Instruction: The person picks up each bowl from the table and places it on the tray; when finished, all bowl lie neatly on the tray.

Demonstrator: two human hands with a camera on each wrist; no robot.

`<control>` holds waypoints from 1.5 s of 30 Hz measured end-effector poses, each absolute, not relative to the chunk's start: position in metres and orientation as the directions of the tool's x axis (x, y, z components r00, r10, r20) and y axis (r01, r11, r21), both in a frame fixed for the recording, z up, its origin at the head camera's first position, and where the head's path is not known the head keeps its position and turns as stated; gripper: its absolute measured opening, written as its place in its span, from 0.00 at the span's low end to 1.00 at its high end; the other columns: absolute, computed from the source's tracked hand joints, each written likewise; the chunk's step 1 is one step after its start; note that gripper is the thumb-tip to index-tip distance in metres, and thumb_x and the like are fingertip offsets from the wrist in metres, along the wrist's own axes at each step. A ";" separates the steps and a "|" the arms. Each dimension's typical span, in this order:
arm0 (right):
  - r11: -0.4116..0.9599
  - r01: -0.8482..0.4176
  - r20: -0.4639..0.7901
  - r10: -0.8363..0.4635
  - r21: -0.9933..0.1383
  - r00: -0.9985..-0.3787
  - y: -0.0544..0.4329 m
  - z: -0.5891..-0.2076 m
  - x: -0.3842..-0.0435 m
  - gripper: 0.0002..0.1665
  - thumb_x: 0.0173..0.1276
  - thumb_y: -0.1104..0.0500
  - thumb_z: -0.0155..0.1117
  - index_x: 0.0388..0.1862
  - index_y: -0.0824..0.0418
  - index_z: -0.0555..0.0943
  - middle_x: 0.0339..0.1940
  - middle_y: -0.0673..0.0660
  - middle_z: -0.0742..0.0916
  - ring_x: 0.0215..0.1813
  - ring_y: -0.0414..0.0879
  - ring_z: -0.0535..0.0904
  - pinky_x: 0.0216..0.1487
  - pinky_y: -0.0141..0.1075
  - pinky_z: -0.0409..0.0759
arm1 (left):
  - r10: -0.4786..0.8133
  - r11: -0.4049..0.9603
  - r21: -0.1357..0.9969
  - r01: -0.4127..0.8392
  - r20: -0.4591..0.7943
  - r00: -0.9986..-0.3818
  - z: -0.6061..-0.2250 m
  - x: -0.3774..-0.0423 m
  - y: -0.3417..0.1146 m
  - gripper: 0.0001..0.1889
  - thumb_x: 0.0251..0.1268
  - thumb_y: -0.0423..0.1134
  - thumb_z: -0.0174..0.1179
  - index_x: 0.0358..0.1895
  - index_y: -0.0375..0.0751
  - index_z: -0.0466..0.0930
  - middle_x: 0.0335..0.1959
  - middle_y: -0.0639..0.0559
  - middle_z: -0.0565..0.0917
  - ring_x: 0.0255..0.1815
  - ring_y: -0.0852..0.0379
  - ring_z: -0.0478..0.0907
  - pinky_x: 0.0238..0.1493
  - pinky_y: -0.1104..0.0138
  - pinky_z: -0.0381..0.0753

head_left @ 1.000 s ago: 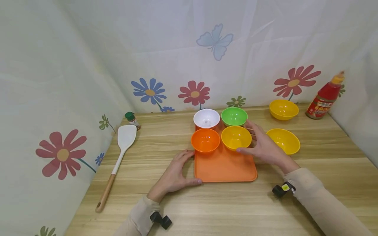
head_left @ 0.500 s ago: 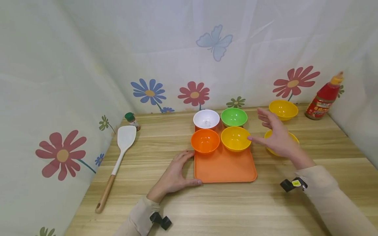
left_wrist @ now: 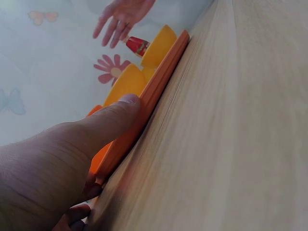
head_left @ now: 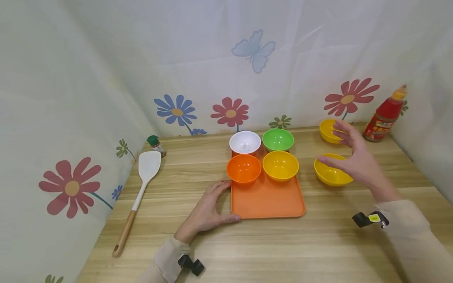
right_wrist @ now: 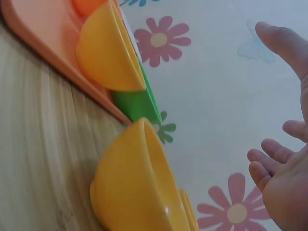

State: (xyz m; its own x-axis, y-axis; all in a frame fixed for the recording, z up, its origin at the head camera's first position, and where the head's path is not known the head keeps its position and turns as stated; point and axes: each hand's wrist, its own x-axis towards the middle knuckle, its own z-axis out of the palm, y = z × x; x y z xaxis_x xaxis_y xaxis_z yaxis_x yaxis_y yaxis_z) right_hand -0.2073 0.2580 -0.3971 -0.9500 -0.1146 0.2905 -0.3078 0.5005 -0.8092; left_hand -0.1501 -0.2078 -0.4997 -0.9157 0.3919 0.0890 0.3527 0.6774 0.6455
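Observation:
My left hand (head_left: 204, 210) rests at the near left corner of an orange tray (head_left: 267, 202). Its thumb touches the front edge and its fingertips the left edge, as the left wrist view (left_wrist: 103, 125) also shows. White (head_left: 245, 142), green (head_left: 278, 140), orange (head_left: 243, 169) and yellow (head_left: 280, 166) bowls stand upright on the tray's far part. To the right, my right hand (head_left: 362, 165) hovers with thumb and fingers spread, holding nothing. Under it stands a second yellow bowl (head_left: 330, 175), partly covered by the hand. Behind is a third yellow bowl (head_left: 327, 131).
A red sauce bottle (head_left: 383, 120) with a yellow cap stands at the back right. On the left lie a white spatula (head_left: 143, 186) with a wooden handle and a small green-capped jar (head_left: 156, 145). A flowered curtain (head_left: 198, 59) closes off the back and sides.
My right hand has left the yellow bowl on the tray and moved right, over the second yellow bowl. The left hand and the tray keep their places.

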 end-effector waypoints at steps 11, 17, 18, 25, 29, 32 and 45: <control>0.552 -0.196 0.192 -0.066 -0.810 -0.979 0.287 -0.418 -0.190 0.71 0.72 0.54 0.83 0.95 0.35 0.42 0.94 0.61 0.58 0.89 0.69 0.56 0.87 0.34 0.55 | 0.389 0.681 0.648 0.343 0.077 -0.918 -0.498 -0.148 -0.209 0.61 0.51 0.73 0.83 0.87 0.51 0.67 0.85 0.54 0.68 0.87 0.50 0.61 0.87 0.45 0.63; 0.562 -0.159 0.146 -0.069 -0.812 -0.987 0.300 -0.438 -0.186 0.73 0.72 0.52 0.83 0.96 0.48 0.39 0.94 0.67 0.53 0.88 0.75 0.53 0.86 0.74 0.53 | 0.399 0.677 0.645 0.356 0.084 -0.913 -0.499 -0.149 -0.209 0.61 0.52 0.73 0.82 0.87 0.51 0.67 0.85 0.55 0.68 0.87 0.51 0.61 0.87 0.46 0.64; 0.558 -0.157 0.139 -0.075 -0.815 -0.987 0.302 -0.442 -0.185 0.74 0.72 0.52 0.83 0.96 0.49 0.38 0.94 0.67 0.53 0.88 0.76 0.53 0.83 0.77 0.53 | 0.400 0.676 0.645 0.355 0.083 -0.913 -0.499 -0.149 -0.209 0.61 0.52 0.73 0.82 0.87 0.51 0.67 0.85 0.55 0.68 0.87 0.51 0.61 0.87 0.46 0.64; 0.525 -0.109 0.073 -0.088 -0.844 -0.993 0.308 -0.460 -0.183 0.79 0.72 0.49 0.83 0.95 0.46 0.29 0.94 0.69 0.51 0.88 0.78 0.51 0.81 0.82 0.46 | 0.388 0.680 0.646 0.346 0.083 -0.918 -0.498 -0.150 -0.207 0.61 0.51 0.71 0.83 0.87 0.52 0.67 0.86 0.53 0.67 0.88 0.50 0.61 0.88 0.45 0.63; 0.534 -0.095 0.052 -0.095 -0.840 -0.994 0.310 -0.467 -0.184 0.80 0.71 0.47 0.83 0.95 0.48 0.28 0.94 0.72 0.50 0.87 0.81 0.51 0.80 0.83 0.44 | 0.389 0.682 0.644 0.348 0.084 -0.917 -0.498 -0.151 -0.206 0.61 0.52 0.71 0.83 0.87 0.52 0.67 0.86 0.53 0.67 0.88 0.49 0.60 0.88 0.45 0.62; 0.513 -0.101 0.050 -0.113 -0.852 -0.992 0.312 -0.473 -0.185 0.78 0.72 0.51 0.83 0.95 0.52 0.30 0.93 0.73 0.51 0.87 0.81 0.51 0.83 0.80 0.44 | 0.392 0.682 0.642 0.351 0.084 -0.916 -0.499 -0.151 -0.206 0.61 0.52 0.72 0.83 0.87 0.52 0.67 0.86 0.53 0.68 0.88 0.50 0.60 0.88 0.45 0.62; 0.513 -0.102 0.045 -0.121 -0.853 -0.992 0.306 -0.490 -0.187 0.71 0.72 0.48 0.83 0.94 0.60 0.42 0.90 0.73 0.58 0.85 0.72 0.56 0.87 0.73 0.46 | 0.387 0.690 0.641 0.336 0.065 -0.920 -0.498 -0.150 -0.208 0.61 0.51 0.72 0.83 0.87 0.50 0.67 0.87 0.54 0.67 0.90 0.49 0.57 0.88 0.44 0.61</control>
State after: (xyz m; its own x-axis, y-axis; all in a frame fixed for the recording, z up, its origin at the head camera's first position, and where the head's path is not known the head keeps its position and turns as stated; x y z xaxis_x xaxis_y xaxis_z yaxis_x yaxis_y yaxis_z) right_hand -0.1867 0.3060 -0.4904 -0.9916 -0.1211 0.0454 -0.1017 0.5126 -0.8526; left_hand -0.1497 -0.2080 -0.4980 -0.9197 0.3872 0.0654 0.3361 0.6900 0.6410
